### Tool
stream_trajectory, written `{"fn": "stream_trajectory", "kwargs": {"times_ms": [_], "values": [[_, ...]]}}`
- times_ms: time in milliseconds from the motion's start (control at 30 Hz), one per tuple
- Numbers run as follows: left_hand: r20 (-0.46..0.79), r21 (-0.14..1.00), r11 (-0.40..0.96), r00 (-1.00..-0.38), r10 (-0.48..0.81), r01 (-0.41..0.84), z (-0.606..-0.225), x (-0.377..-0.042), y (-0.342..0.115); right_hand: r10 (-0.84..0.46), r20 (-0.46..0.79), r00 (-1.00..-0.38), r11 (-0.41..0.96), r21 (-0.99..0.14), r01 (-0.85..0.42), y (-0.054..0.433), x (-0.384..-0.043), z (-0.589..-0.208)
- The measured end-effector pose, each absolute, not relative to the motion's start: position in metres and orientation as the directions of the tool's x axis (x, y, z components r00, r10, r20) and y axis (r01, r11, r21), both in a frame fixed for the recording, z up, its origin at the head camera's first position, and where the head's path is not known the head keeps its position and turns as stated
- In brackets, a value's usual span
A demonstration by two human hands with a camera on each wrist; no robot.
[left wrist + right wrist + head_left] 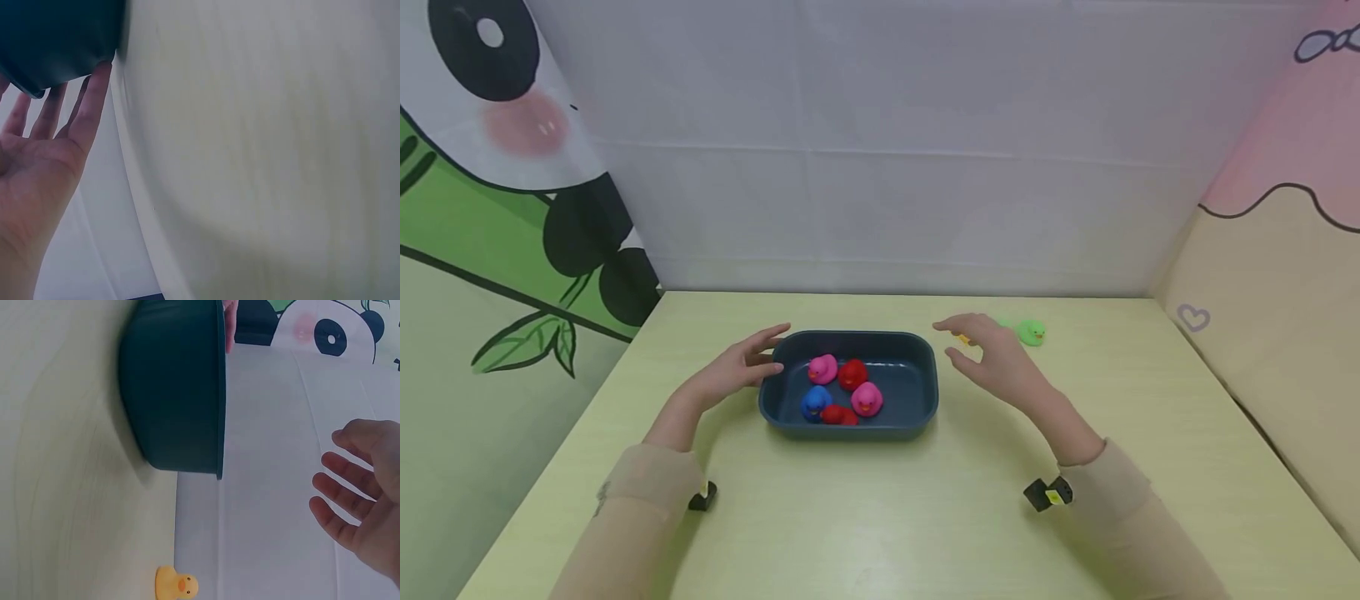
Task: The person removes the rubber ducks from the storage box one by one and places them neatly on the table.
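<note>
A dark blue-green plastic tub (910, 429) sits on the table with small toy ducks inside: pink ones (822, 369), red ones (852, 374) and a blue one (816, 403). At its left end is my left hand (741, 367), thumb at the rim and fingers spread. In the left wrist view, the straight fingers (94, 106) touch the tub's outer wall (62, 44). Raised to the right of the tub, my right hand (992, 358) holds nothing, its fingers apart and loosely bent. A yellow duck (175, 584) lies beyond that hand, mostly hidden by it in the head view.
A green duck (1032, 332) stands at the back right of the pale wooden table (865, 517), with a second green thing partly hidden beside it. White cloth (887, 167) hangs behind the table's back edge. Printed panels flank both sides.
</note>
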State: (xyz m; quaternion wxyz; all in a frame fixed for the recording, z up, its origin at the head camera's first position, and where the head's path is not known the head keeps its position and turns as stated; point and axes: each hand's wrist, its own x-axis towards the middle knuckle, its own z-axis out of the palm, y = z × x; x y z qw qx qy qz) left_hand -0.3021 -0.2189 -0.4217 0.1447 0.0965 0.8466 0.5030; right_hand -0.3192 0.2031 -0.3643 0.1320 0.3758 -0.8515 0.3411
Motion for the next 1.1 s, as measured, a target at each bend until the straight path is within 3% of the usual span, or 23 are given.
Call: {"fn": "stream_trajectory", "kwargs": {"times_ms": [533, 800, 1100], "values": [[-0.221, 0.874, 0.486, -0.914, 0.34, -0.031, -0.423, -0.304, -0.225, -0.621, 0.496, -0.607, 0.364, -0.504, -0.783, 0.163, -0.307, -0.372], [-0.232, 0.881, 0.471, -0.907, 0.353, -0.043, -0.423, -0.306, -0.227, -0.675, 0.411, -0.612, 0.352, -0.55, -0.758, 0.147, -0.306, -0.377], [-0.257, 0.885, 0.46, -0.897, 0.359, -0.069, -0.415, -0.304, -0.225, -0.744, 0.39, -0.542, 0.323, -0.501, -0.803, 0.13, -0.307, -0.393]]}}
